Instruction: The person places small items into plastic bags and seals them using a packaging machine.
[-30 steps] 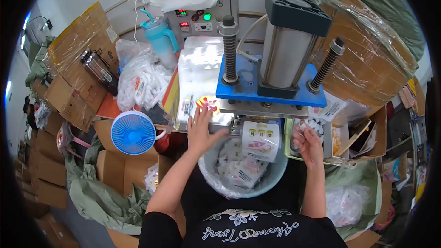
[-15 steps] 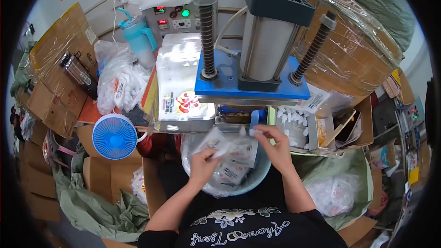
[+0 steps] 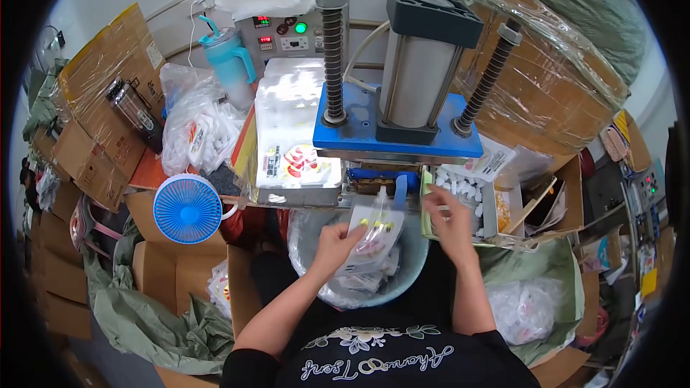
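1. Pointing its white spout toward the press (image 3: 399, 133), the pouch (image 3: 374, 228) hangs over the bucket (image 3: 419, 276), long axis running away from you, leaning slightly right.
2. Your left hand (image 3: 333, 250) pinches its left edge, covering part of it.
3. Your right hand (image 3: 453, 228) is parted-fingered beside the tray (image 3: 426, 224) of white pieces, partly blocking it.
4. The pouch looks clear, with yellow-green marks and a pinkish print.
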The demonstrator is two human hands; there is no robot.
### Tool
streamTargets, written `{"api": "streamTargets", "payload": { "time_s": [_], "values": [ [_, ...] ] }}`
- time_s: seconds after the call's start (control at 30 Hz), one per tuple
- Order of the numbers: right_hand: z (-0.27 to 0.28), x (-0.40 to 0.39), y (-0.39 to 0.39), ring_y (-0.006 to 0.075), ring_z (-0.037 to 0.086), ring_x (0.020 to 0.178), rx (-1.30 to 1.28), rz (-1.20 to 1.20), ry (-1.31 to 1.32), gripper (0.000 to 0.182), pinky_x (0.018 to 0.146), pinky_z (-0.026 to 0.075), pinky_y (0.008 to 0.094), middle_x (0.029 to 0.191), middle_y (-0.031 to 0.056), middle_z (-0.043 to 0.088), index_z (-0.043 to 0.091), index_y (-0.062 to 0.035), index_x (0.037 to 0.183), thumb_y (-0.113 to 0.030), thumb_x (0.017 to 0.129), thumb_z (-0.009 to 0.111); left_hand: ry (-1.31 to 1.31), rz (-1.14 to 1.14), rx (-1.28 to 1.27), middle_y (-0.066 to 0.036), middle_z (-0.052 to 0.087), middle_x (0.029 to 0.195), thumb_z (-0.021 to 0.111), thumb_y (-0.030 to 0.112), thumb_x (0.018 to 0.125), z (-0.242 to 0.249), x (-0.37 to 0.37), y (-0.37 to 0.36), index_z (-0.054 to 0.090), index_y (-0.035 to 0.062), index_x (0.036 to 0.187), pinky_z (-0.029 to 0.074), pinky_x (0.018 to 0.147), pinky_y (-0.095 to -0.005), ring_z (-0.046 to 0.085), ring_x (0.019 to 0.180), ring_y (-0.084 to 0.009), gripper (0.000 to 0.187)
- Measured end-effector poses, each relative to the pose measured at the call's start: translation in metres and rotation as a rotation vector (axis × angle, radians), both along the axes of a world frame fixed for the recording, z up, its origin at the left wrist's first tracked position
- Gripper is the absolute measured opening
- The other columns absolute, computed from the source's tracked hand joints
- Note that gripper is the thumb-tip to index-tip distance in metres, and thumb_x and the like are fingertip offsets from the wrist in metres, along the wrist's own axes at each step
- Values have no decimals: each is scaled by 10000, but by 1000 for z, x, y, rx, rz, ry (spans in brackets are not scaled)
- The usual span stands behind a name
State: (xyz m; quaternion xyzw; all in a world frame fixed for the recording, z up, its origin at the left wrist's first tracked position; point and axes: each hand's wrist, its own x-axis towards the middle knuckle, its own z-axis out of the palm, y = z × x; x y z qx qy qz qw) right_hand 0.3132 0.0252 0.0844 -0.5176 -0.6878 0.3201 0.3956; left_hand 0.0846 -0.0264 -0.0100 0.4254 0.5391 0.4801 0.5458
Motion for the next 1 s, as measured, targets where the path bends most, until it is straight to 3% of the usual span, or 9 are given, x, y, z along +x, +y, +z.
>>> {"api": "streamTargets", "payload": {
  "time_s": [0.2, 0.33, 0.43, 0.5, 0.63, 0.7, 0.83, 0.87, 1.0],
  "values": [
    [-20, 55, 5, 316, 618, 821, 1, -93, -469, 359, 720, 504, 404, 989, 137, 591, 628, -121, 1131, -178, 785, 701, -496, 67, -179, -121, 693, 868, 671, 176, 882, 32, 19, 36, 668, -72, 967, 522, 607, -282, 659, 725, -146, 262],
    [-37, 35, 6, 377, 581, 754, 297, -32, -650, 247, 690, 478, 464, 951, 134, 534, 564, -95, 1026, -73, 787, 625, -474, 93, -185, -123, 692, 880, 670, 183, 886, 29, 17, 41, 667, -78, 968, 513, 609, -267, 658, 736, -138, 274],
    [-48, 33, 17, 394, 575, 740, 171, -47, -531, 237, 681, 457, 492, 964, 148, 533, 541, -85, 1009, -39, 783, 596, -305, -25, -162, -109, 697, 922, 642, 150, 901, 30, -8, 47, 652, -62, 1048, 552, 664, -295, 678, 765, -156, 259],
    [-58, 38, 27, 309, 591, 698, 228, -59, -526, 229, 622, 448, 440, 906, 119, 549, 538, -72, 1019, -47, 802, 607, 232, 66, 116, -137, 688, 1008, 656, 211, 893, 35, -38, 55, 635, -36, 1124, 534, 748, -326, 679, 870, -224, 338],
    [-56, 57, 42, 54, 539, 693, -258, -108, 172, 171, 478, 404, 211, 827, 18, 581, 549, -96, 1034, -119, 882, 623, 1051, 312, 510, -116, 486, 1381, 711, 296, 789, 40, -78, 44, 486, 96, 1337, 289, 1072, -455, 415, 1302, -302, 625],
    [-69, 64, 52, 68, 549, 707, -184, -142, 431, 124, 470, 427, 181, 868, 34, 612, 548, -114, 1026, -123, 909, 587, 1308, 164, 488, -93, 439, 1424, 715, 295, 768, 22, -83, 17, 452, 120, 1368, 174, 1116, -508, 337, 1365, -269, 678],
    [-54, 77, 50, 117, 593, 790, -351, -209, 553, 157, 536, 510, 217, 924, 69, 634, 512, -106, 1062, -74, 913, 550, 1163, 289, 524, -48, 609, 1207, 670, 100, 749, 21, -95, 8, 622, 157, 1188, 187, 1112, -524, 511, 1208, -257, 445],
    [-58, 84, 53, 125, 597, 802, -446, -117, 871, 182, 553, 525, 226, 951, 84, 630, 503, -90, 1071, -61, 901, 562, 1083, 348, 536, -36, 642, 1109, 628, 31, 736, 25, -95, 12, 680, 157, 1075, 194, 1109, -520, 557, 1127, -236, 365],
    [-78, 107, 60, 133, 605, 769, -591, 5, 1425, 242, 639, 556, 215, 1102, 146, 606, 498, -39, 1107, -49, 890, 605, 997, 446, 707, -164, 648, 859, 639, 111, 842, 43, -87, 15, 660, 17, 932, 446, 799, -408, 601, 830, -348, 132]
  ]
}}
